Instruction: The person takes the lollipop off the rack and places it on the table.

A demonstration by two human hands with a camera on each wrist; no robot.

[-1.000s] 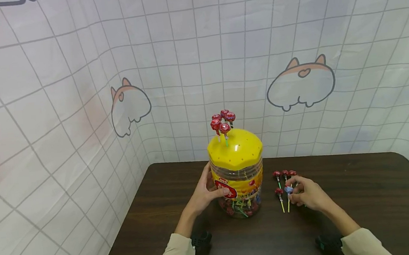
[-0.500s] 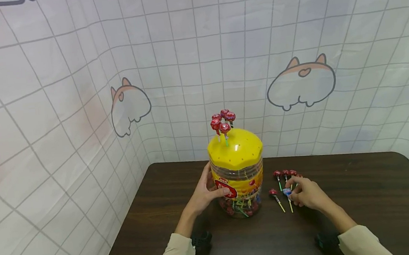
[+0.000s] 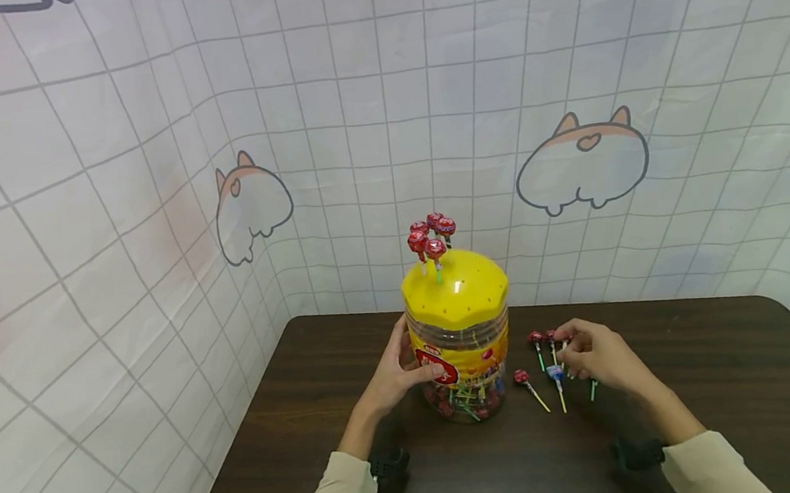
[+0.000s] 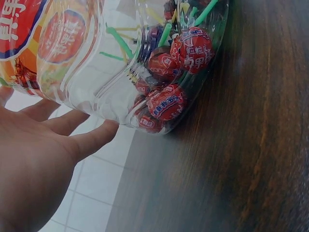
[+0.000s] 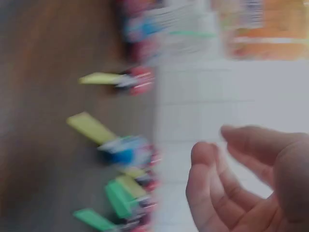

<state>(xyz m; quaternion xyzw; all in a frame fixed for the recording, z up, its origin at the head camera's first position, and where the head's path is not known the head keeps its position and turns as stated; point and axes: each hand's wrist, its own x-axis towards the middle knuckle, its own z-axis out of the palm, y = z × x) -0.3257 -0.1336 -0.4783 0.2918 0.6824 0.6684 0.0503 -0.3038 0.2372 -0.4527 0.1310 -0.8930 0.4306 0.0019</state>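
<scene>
A clear candy jar (image 3: pixel 463 364) with a yellow lid (image 3: pixel 468 291) stands upright on the table, lollipops showing through its lower wall. Several red-wrapped lollipops (image 3: pixel 435 250) stick up from holes in the lid's left side. My left hand (image 3: pixel 390 375) holds the jar's left side, thumb across the label and fingers round the back. My right hand (image 3: pixel 605 357) hovers over loose lollipops right of the jar; in the right wrist view its thumb and fingers stand apart with nothing between them. A blue-wrapped lollipop (image 3: pixel 556 375) and a red one (image 3: pixel 521 377) lie nearest the jar.
More red lollipops (image 3: pixel 535 337) lie in a row behind, partly hidden by the right hand. A green stick (image 3: pixel 593 390) shows beneath that hand. The dark wooden table (image 3: pixel 726 372) backs onto a white grid-patterned curtain (image 3: pixel 369 137).
My right hand let go of the blue lollipop and moved slightly up and away from it. The red lollipop near the jar shifted left and tilted. The left hand and jar stayed put.
</scene>
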